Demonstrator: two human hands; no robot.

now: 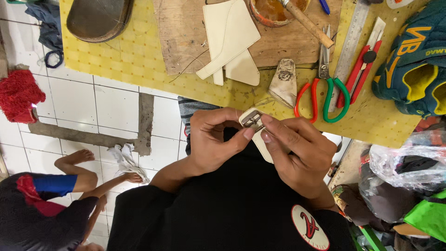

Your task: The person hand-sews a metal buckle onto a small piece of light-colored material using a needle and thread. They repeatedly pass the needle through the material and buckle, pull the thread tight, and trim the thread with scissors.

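At frame centre, our left hand (216, 139) and right hand (297, 153) pinch a cream strap (262, 144) carrying a metal buckle (252, 119), fingers pressed on it; its lower length is probably hidden. Above, scissors (325, 88) and cream pieces (230, 39) lie on the table (134, 56).

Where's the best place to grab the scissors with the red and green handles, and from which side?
Probably by the handle loops. The scissors lie flat on the yellow mat, blades pointing away, loops toward the near table edge. Come from the near side, above the loops: they are bare there, while the blades sit tight between the brush handle and metal ruler.
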